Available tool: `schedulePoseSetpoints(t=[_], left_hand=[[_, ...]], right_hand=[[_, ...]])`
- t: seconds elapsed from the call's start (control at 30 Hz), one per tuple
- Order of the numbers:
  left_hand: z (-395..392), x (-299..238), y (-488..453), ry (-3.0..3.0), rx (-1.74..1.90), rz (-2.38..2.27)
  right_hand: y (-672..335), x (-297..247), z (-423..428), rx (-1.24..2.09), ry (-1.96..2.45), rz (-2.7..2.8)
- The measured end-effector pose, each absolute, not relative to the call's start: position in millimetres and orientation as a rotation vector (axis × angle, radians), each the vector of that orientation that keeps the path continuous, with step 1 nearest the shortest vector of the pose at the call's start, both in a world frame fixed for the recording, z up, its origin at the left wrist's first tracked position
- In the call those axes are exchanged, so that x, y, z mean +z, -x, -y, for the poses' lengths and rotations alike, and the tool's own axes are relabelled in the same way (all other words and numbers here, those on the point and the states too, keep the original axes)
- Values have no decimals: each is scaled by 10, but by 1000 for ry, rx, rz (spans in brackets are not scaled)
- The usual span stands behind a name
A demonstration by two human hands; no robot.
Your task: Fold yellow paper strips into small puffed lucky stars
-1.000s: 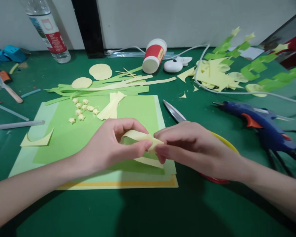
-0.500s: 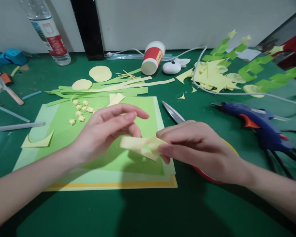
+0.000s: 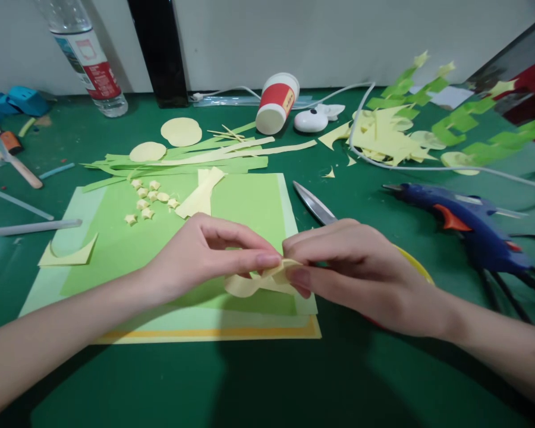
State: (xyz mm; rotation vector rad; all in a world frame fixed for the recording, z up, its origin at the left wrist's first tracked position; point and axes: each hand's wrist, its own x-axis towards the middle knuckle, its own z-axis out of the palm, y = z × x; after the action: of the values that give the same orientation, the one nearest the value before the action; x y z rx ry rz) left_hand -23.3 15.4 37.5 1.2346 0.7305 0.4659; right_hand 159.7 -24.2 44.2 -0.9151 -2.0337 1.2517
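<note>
Yellow strip (image 3: 242, 286), one, pinched by fingers (image 3: 266, 260) of two hands (image 3: 200, 255) (image 3: 354, 270); nine small stars (image 3: 147, 212) beyond.

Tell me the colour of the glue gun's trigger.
The trigger is orange-red, showing best in the head view.

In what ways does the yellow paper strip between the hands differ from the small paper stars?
The paper strip is held by the left hand and right hand; the paper stars lie on the green sheet. The strip is a curving band, whereas each star is small and compact. Both are pale yellow.
</note>
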Motion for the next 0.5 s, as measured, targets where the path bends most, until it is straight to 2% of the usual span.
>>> schedulePoseSetpoints(t=[0.33, 0.5], left_hand=[[-12, 424, 202, -1358, 584, -869], [15, 429, 220, -1497, 662, -836]], right_hand=[[-1544, 402, 295, 1023, 925, 2086], [-1533, 383, 280, 1101, 919, 2085]])
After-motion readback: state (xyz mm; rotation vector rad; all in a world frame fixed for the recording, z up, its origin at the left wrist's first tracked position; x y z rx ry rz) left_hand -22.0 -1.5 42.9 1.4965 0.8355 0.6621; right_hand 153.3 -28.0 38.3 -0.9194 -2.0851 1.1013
